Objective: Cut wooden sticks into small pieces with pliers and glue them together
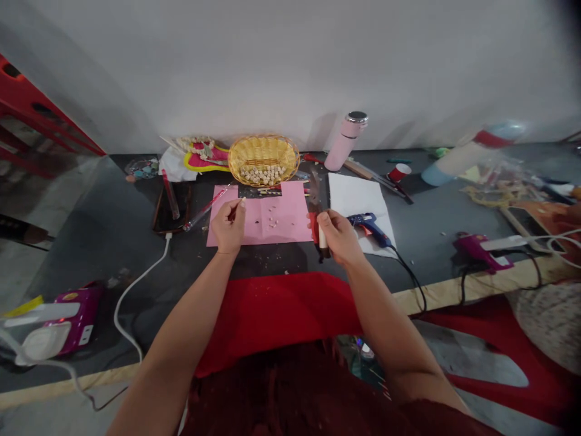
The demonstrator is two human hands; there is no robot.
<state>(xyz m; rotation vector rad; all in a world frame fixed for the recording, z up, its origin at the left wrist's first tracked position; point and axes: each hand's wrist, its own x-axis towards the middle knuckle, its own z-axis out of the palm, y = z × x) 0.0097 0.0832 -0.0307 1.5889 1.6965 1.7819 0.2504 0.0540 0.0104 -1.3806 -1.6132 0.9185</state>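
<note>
My left hand (229, 225) is closed in a pinch over the left part of the pink paper (290, 215). A tiny pale piece (244, 199) shows at its fingertips. Small pale bits lie on the paper to its right. My right hand (339, 235) is closed around a white cylindrical object (322, 235) with a dark lower end, at the paper's right edge. Beside it lies a tool with a red handle (313, 226), partly hidden by the fingers. Behind the paper, a yellow wicker basket (264, 148) holds many small pale pieces.
A blue glue gun (370, 226) rests on white paper (362, 192) at right. Behind stands a pink bottle (341, 145). A phone (172, 209) with a white cable lies at left. Purple devices sit at far left (82, 318) and right (483, 251).
</note>
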